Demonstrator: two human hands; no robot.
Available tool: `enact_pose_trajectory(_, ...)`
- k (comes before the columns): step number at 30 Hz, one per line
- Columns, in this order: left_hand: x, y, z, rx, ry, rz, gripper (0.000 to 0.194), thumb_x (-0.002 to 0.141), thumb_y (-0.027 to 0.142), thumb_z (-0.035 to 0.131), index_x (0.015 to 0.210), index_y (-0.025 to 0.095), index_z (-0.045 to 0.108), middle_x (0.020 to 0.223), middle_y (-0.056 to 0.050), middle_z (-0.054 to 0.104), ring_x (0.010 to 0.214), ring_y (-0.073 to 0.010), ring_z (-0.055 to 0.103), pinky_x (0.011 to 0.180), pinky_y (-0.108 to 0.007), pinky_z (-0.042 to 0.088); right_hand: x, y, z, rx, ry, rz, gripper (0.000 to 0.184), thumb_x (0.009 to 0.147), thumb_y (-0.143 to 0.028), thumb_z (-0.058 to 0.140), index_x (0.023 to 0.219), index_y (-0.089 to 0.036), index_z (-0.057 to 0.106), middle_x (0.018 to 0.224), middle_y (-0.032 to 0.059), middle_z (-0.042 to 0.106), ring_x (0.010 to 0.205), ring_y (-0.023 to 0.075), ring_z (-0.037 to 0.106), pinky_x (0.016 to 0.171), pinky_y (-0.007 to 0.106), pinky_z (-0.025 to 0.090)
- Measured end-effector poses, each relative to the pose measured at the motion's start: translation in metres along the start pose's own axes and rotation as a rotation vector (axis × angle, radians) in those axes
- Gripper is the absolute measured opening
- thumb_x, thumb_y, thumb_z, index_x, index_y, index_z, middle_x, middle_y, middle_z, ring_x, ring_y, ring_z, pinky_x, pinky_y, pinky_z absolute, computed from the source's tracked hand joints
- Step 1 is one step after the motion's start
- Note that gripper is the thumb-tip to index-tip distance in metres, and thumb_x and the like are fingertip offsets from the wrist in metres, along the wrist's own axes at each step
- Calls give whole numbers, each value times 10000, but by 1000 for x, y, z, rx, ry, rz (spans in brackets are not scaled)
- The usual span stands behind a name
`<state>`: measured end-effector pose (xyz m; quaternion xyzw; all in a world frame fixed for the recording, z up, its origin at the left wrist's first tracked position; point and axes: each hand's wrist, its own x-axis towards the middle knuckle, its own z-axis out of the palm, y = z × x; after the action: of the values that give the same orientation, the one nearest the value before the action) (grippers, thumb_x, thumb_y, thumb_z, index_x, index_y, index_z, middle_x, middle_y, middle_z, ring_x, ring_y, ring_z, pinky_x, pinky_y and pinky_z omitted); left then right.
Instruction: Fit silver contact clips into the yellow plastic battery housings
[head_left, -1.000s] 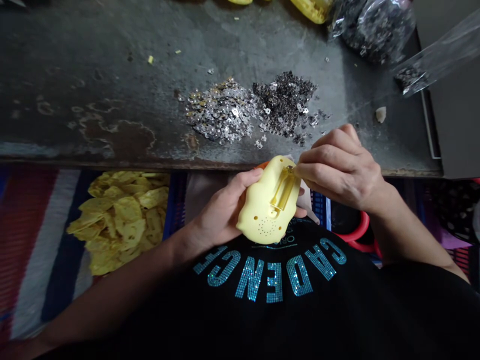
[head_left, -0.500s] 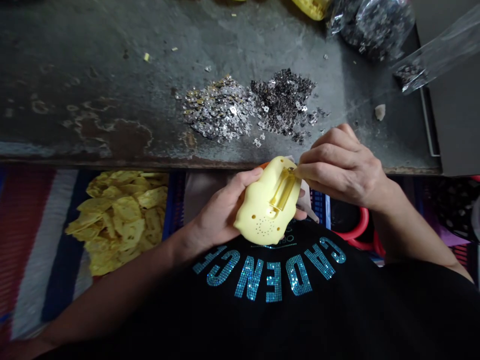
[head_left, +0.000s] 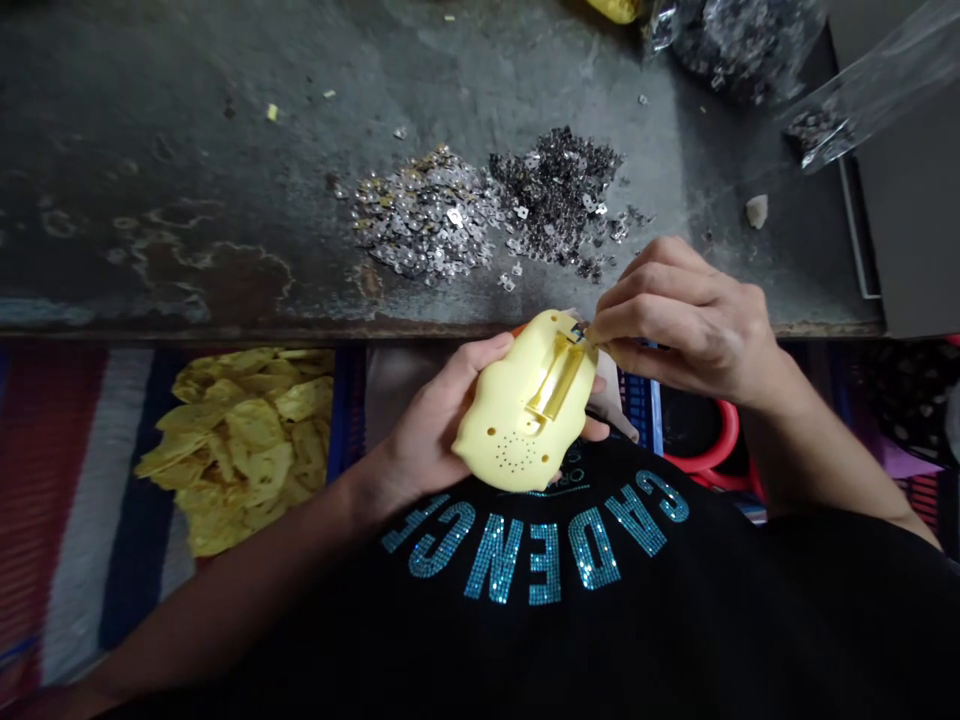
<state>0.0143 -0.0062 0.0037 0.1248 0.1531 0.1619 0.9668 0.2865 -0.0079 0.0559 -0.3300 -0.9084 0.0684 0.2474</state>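
My left hand is wrapped round a pale yellow plastic shell. The shell has an open two-slot battery compartment, screw holes and a ring of small speaker holes. At the far end of that compartment, my right hand pinches a small metal battery contact, partly hidden by the fingertips. Whether the contact is seated in its slot cannot be seen. Just beyond both hands lie a pile of flat silver metal contacts and a darker pile of small metal contacts.
Yellow plastic parts are heaped at lower left. Clear bags of metal pieces rest at the back right of the grey worktable. Red scissor-like handles sit below the table's edge, beside a blue basket.
The shell and both hands have shifted slightly left in view. My right fingertips have tilted at the compartment's end, and more of the metal contact shows.
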Motion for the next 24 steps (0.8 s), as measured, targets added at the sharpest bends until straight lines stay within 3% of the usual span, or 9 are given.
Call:
enact_pose_trajectory(8, -1, -3, 0, 20, 29, -2, 576, 1070, 558, 672, 1516, 201, 605, 1401, -149, 821, 1152, -411, 845, 759, -435, 737, 0, 3, 3, -20, -13, -19, 186, 1161, -381, 601, 1124, -224, 696, 1020, 19, 714, 952, 185, 662, 866, 397, 558)
enact_pose_trajectory(11, 2, -8, 2, 21, 68, 44, 610, 1054, 561, 689, 1490, 139, 632, 1319, -163, 844, 1117, -371, 855, 894, -435, 725, 0, 1, 3, -59, -18, -48, 166, 1163, -372, 599, 1156, -232, 688, 1024, 16, 709, 952, 184, 654, 855, 399, 552)
enact_pose_trajectory(15, 6, -12, 7, 18, 92, 143, 485, 1064, 483, 699, 1398, 131, 710, 1280, -146, 858, 1150, -321, 840, 1106, -521, 656, 1, -4, 3, -95, -60, -46, 132, 1171, -328, 575, 1200, -261, 685, 1054, 5, 712, 998, 193, 638, 947, 455, 554)
enact_pose_trajectory(19, 6, -10, 13, 39, 132, 160, 427, 1031, 475, 752, 1313, 155, 770, 1277, -143, 860, 1193, -344, 827, 1068, -503, 677, -1, -6, 2, -137, -56, -26, 125, 1164, -300, 578, 1195, -259, 691, 1071, 13, 721, 1023, 204, 634, 979, 484, 552)
enact_pose_trajectory(24, 1, -7, 16, 35, 176, 109, 428, 1064, 486, 695, 1309, 144, 776, 1193, -135, 876, 1033, -335, 870, 960, -434, 703, -1, -5, 3, -101, -16, -29, 122, 1148, -317, 614, 1158, -243, 709, 1086, 27, 759, 993, 212, 675, 899, 449, 556)
